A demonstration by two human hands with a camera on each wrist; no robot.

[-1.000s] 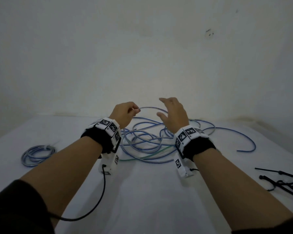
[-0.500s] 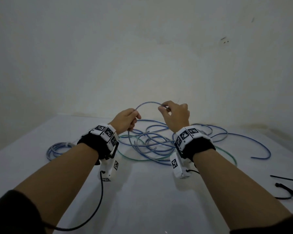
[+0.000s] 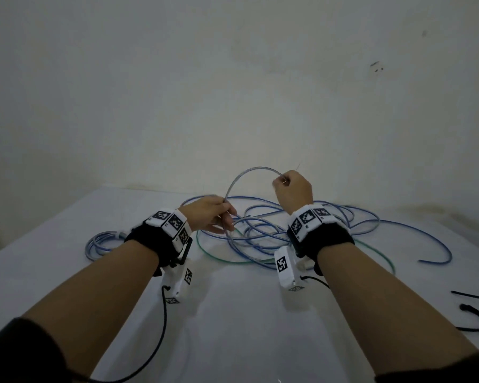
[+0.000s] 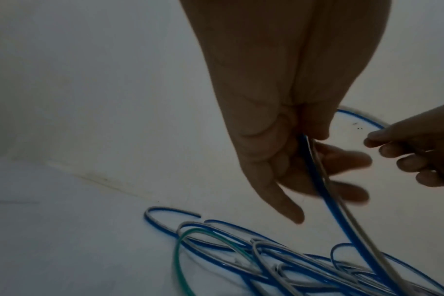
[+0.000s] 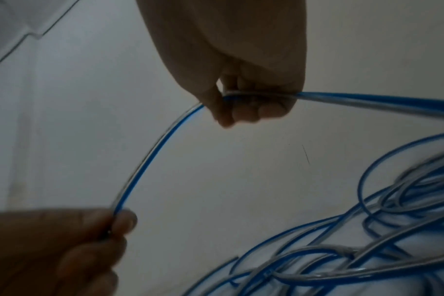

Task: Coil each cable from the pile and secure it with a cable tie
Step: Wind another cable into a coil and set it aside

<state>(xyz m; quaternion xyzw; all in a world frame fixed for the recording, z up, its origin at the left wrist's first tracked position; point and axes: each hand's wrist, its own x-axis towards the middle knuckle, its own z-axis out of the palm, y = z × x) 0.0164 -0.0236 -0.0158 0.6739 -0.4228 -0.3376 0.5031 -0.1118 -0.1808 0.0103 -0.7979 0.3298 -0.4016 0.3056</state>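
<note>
hands (image 3: 249, 205): 2, gripping 1 cable (image 3: 249, 172) | cable ties (image 3: 476, 313): several

1. Tangled blue cables (image 3: 274, 230) crowd the white table (image 3: 233, 327) just beyond both wrists.
2. Black cable ties (image 3: 476, 313) occupy the right edge.
3. A coiled cable (image 3: 103, 243) lies far left.
4. Bare tabletop stretches between the forearms.

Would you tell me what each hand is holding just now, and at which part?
Both hold one blue-and-clear cable: the left hand pinches one foot of its raised arch, and the right hand grips the other, above the pile.
</note>
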